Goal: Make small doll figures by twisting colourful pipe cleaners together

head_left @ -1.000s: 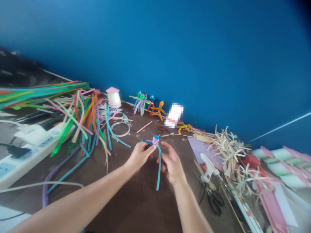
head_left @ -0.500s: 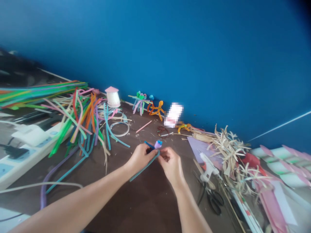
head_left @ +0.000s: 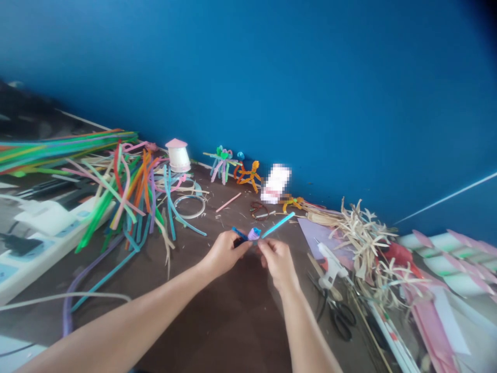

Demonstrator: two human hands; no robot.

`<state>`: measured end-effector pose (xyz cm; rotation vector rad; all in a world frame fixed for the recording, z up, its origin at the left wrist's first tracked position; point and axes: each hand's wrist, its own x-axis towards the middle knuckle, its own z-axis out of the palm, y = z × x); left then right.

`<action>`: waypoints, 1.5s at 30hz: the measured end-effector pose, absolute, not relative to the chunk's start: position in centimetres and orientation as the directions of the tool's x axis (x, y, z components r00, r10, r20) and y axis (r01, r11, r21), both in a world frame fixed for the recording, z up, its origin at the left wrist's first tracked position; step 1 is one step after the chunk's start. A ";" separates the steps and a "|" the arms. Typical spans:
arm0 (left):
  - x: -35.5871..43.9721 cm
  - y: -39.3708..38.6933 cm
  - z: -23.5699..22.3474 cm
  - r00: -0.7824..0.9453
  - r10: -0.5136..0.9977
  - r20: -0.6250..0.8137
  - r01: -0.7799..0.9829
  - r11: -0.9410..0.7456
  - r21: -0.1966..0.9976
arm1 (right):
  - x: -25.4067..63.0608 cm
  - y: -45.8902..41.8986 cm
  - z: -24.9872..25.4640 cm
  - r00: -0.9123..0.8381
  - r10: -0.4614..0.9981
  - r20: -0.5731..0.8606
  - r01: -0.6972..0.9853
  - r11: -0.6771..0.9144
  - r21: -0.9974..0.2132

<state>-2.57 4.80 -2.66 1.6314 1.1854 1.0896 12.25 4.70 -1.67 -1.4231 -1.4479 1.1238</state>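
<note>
My left hand (head_left: 226,253) pinches a small pipe-cleaner figure (head_left: 254,234), which has a purple body and a blue top. A dark blue stem (head_left: 239,233) sticks out beside my left fingers. Close to it, my right hand (head_left: 276,257) is closed with thumb and forefinger on a light blue pipe cleaner (head_left: 278,225), whose free end points up and to the right. Where the light blue strip meets the figure is partly hidden by my fingertips.
Loose pipe cleaners (head_left: 132,197) and a power strip (head_left: 46,248) lie left. Finished pipe-cleaner figures (head_left: 250,176) stand by the wall near a clear ring (head_left: 189,206). At right are a glue gun (head_left: 329,267), black scissors (head_left: 342,321) and dried husk strips (head_left: 363,238).
The light blue pipe cleaner's free end has swung from the lower left, below my hands, to the upper right. My right hand has shifted slightly right and turned.
</note>
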 end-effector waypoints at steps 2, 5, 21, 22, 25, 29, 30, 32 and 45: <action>-2.6 4.6 -2.5 0.212 0.958 0.191 0.228 -0.238 0.944 | 12.2 4.8 -1.8 -0.032 0.989 -0.142 0.155 -0.135 -0.979; -2.4 4.4 -2.3 0.264 0.931 0.252 0.165 -0.301 0.939 | 12.3 5.0 -1.9 -0.054 0.960 -0.276 -0.006 -0.277 -0.961; -2.5 5.4 -2.9 0.200 0.942 -0.270 -0.477 0.334 0.813 | 11.8 3.4 -0.8 -0.086 0.852 0.517 0.519 0.481 -0.707; -2.6 5.4 -2.9 0.205 0.938 -0.280 -0.481 0.346 0.806 | 11.8 3.4 -0.9 -0.110 0.834 0.541 0.534 0.508 -0.675; -2.6 5.3 -3.0 0.252 0.926 -0.280 -0.469 0.370 0.802 | 11.9 3.6 -1.1 -0.185 0.810 0.556 0.546 0.555 -0.628; -2.5 5.2 -3.3 0.315 0.928 -0.199 -0.457 0.332 0.825 | 12.1 3.8 -1.1 -0.216 0.799 0.561 0.590 0.564 -0.577; -2.5 5.2 -3.4 0.319 0.931 -0.178 -0.456 0.315 0.833 | 12.1 3.7 -1.0 -0.212 0.796 0.567 0.614 0.560 -0.557; -2.4 5.2 -3.4 0.310 0.939 -0.146 -0.452 0.281 0.847 | 12.0 3.6 -0.9 -0.201 0.788 0.582 0.666 0.546 -0.508; -1.7 5.2 -3.9 -0.009 0.997 -0.075 -0.332 0.067 0.941 | 11.0 3.3 -1.9 -0.236 0.897 0.373 0.740 0.415 -0.530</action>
